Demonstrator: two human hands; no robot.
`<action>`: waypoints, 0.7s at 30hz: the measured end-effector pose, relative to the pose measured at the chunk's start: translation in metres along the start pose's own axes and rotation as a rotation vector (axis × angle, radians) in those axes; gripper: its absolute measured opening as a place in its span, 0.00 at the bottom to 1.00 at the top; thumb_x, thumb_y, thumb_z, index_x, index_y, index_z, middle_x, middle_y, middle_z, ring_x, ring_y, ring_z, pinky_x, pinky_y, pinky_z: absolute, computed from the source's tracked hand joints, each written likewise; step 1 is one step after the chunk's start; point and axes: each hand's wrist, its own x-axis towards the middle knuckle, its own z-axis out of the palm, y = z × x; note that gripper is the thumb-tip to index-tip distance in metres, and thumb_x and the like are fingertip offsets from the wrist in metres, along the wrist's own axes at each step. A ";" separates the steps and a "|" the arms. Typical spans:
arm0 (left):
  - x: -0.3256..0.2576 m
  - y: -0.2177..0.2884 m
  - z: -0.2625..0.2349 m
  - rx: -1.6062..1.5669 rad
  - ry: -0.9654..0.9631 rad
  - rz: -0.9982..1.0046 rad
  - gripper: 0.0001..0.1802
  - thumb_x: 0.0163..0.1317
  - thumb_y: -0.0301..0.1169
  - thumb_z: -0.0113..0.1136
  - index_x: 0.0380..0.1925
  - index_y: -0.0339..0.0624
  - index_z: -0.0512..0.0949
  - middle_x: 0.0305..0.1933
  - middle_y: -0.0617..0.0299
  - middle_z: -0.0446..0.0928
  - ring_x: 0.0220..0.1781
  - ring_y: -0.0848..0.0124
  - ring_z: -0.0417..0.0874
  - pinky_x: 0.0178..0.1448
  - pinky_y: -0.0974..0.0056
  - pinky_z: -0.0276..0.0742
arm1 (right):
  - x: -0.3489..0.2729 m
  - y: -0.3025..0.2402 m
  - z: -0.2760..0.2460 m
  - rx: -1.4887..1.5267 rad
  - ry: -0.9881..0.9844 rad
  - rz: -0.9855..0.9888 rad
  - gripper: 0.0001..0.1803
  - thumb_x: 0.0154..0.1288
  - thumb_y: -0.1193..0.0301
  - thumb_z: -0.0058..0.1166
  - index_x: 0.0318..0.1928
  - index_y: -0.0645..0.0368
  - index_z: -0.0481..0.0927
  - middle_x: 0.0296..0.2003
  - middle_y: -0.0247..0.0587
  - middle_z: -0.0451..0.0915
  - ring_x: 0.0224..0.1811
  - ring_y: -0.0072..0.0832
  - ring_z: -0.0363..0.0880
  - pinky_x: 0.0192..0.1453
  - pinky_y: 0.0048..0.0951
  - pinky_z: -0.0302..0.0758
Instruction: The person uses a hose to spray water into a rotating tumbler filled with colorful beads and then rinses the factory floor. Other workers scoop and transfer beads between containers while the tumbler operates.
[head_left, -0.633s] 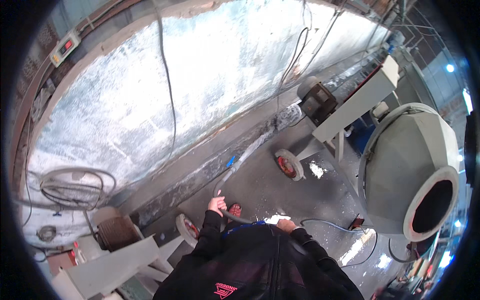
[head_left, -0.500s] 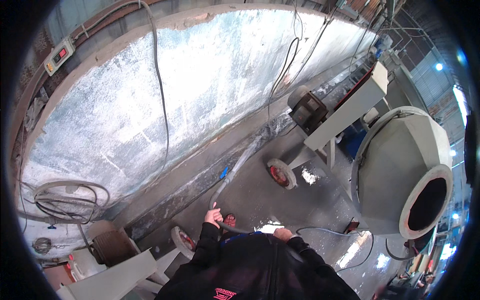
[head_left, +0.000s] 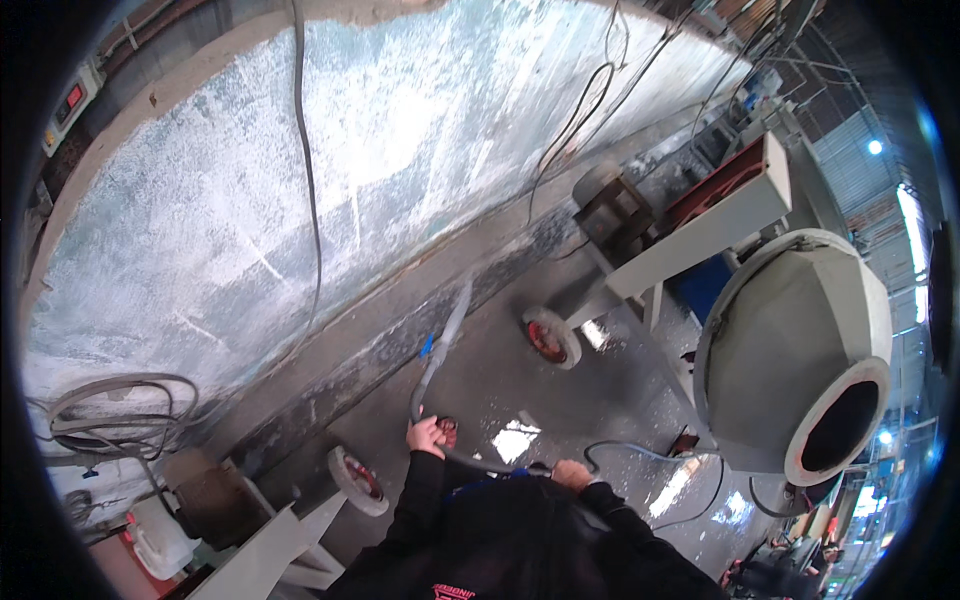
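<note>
A grey hose (head_left: 480,463) runs across the front of my body. Near its front end my left hand (head_left: 427,436) is closed around it. My right hand (head_left: 572,475) grips the same hose farther back, to the right. Beyond my left hand the hose curves away from me, with a small blue piece (head_left: 427,345) at its side. A pale streak (head_left: 456,310), which looks like a water jet, leaves that end toward the foot of the wall. Behind my right hand the hose loops over the wet floor (head_left: 520,400).
A grey concrete mixer drum (head_left: 790,350) stands at right, with a wheel (head_left: 551,338) under its frame. Another wheeled frame (head_left: 250,560) with a motor is at lower left. A coiled hose (head_left: 120,410) hangs on the whitewashed wall (head_left: 230,220). A cable (head_left: 305,150) hangs down it.
The view has shifted slightly. The pale streak points more steeply away from me and reaches less far right. My right hand shows more of its grip on the hose; both hands keep hold.
</note>
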 end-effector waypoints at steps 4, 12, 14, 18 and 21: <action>-0.015 0.026 0.010 0.030 -0.097 0.014 0.30 0.55 0.21 0.53 0.58 0.55 0.64 0.16 0.73 0.54 0.13 0.80 0.54 0.18 0.70 0.51 | 0.004 -0.008 -0.005 0.047 -0.024 -0.037 0.23 0.53 0.53 0.48 0.35 0.62 0.82 0.37 0.58 0.79 0.45 0.51 0.78 0.50 0.45 0.73; -0.097 0.075 0.088 0.229 -0.317 0.114 0.29 0.56 0.22 0.54 0.58 0.57 0.64 0.15 0.73 0.55 0.11 0.81 0.55 0.17 0.72 0.54 | -0.001 -0.004 -0.026 0.145 0.043 -0.159 0.21 0.54 0.54 0.47 0.36 0.58 0.83 0.37 0.58 0.79 0.44 0.51 0.78 0.49 0.46 0.73; -0.118 0.081 0.123 0.280 -0.358 0.137 0.28 0.57 0.22 0.54 0.58 0.58 0.64 0.14 0.73 0.56 0.10 0.82 0.55 0.16 0.72 0.54 | -0.001 0.004 -0.036 0.182 0.129 -0.204 0.21 0.53 0.55 0.48 0.34 0.59 0.83 0.36 0.58 0.80 0.43 0.50 0.78 0.47 0.46 0.74; -0.153 0.085 0.203 0.373 -0.471 0.202 0.28 0.58 0.22 0.53 0.59 0.57 0.63 0.13 0.73 0.55 0.09 0.82 0.54 0.15 0.72 0.53 | 0.007 0.021 -0.073 0.196 0.269 -0.303 0.17 0.54 0.58 0.47 0.32 0.56 0.83 0.32 0.56 0.80 0.38 0.50 0.79 0.42 0.45 0.75; -0.175 0.081 0.266 0.431 -0.568 0.261 0.29 0.58 0.22 0.52 0.59 0.55 0.63 0.12 0.73 0.54 0.08 0.82 0.54 0.15 0.72 0.53 | 0.007 0.028 -0.112 0.297 0.379 -0.227 0.18 0.53 0.58 0.47 0.32 0.58 0.83 0.33 0.58 0.79 0.39 0.52 0.78 0.44 0.46 0.75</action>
